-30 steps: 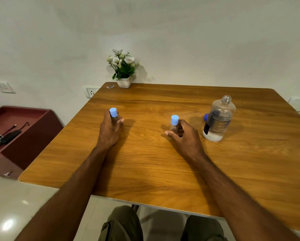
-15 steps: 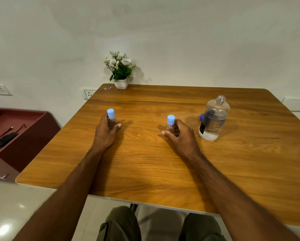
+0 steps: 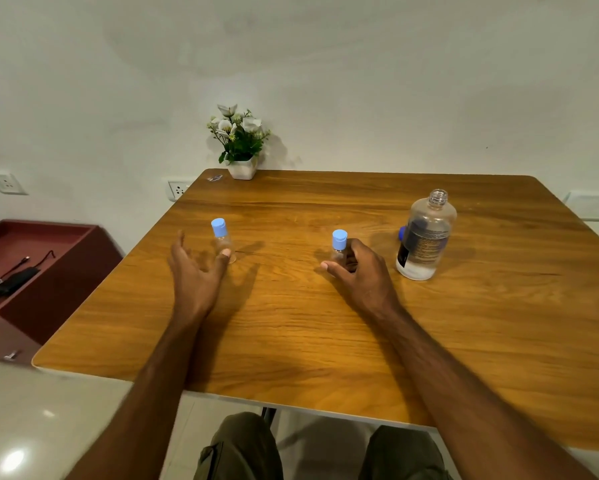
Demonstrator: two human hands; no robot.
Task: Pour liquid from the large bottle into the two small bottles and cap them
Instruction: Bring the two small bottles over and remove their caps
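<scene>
On the wooden table (image 3: 291, 341), the left hand (image 3: 194, 271) lay spread with straight fingers beside the left small clear blue-capped bottle (image 3: 223, 241), the right hand (image 3: 360, 268) curled around the right small clear blue-capped bottle (image 3: 338, 247), and the large uncapped clear plastic bottle (image 3: 426, 237) stood upright rightmost.

Two small clear bottles stand on the table, each with a light blue cap: the left small bottle (image 3: 224, 241) and the right small bottle (image 3: 338, 250). One large bottle (image 3: 426, 237) stands uncapped at the right, with one dark blue cap (image 3: 401, 233) just left of it. One wooden table (image 3: 326, 334) bears them. One flower pot (image 3: 242, 147) sits at the far edge. Two hands show: left hand (image 3: 196, 271), right hand (image 3: 362, 271). Two wall sockets (image 3: 178, 189) are visible on the left.
</scene>
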